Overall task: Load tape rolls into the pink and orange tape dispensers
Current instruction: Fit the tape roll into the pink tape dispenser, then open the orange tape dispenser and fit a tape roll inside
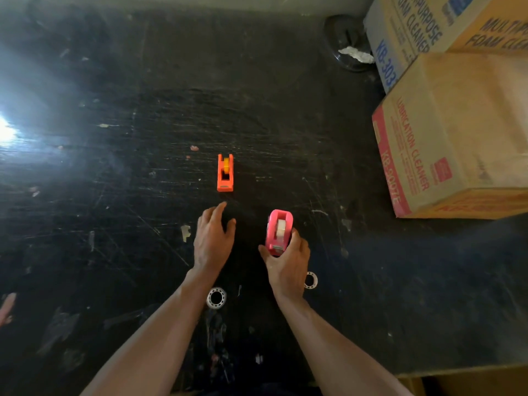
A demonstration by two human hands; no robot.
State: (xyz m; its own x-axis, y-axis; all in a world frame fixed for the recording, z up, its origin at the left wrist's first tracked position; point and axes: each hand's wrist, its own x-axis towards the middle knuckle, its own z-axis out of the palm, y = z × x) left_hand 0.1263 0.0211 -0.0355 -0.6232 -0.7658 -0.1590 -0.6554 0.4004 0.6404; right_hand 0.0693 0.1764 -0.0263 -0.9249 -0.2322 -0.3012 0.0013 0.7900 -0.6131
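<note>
Both bare forearms reached forward from the bottom edge over the dark, scratched counter point(114, 195); the left hand point(213, 238) hovered palm down, its fingers point(218, 210) loosely spread and slightly curled, holding nothing, their tips pointing away toward the orange dispenser point(225, 173); the right hand point(287, 265) was wrapped around the near end of the pink dispenser point(278, 232), thumb on its left side and fingers point(295, 237) on its right, pinching the body between them.

The pink dispenser lay just right of the left hand, its long axis running away from the person, cutter end nearest the wrist and rounded end farthest; a pale roll point(281, 227) sat in its slot; whether its base touched the counter could not be told.

The orange dispenser stood alone on the counter beyond the left hand, near but apart from the fingertips; its long axis also ran away from the person, cutter end nearer, with a yellow roll point(226, 164) seated at the far end.

Two white rings lay flat on the counter: one ring point(216, 298) just beside the left forearm; the other ring point(311, 280) partly hidden behind the right wrist.

Cardboard boxes point(457, 132) stood at the right, well apart from both dispensers.
</note>
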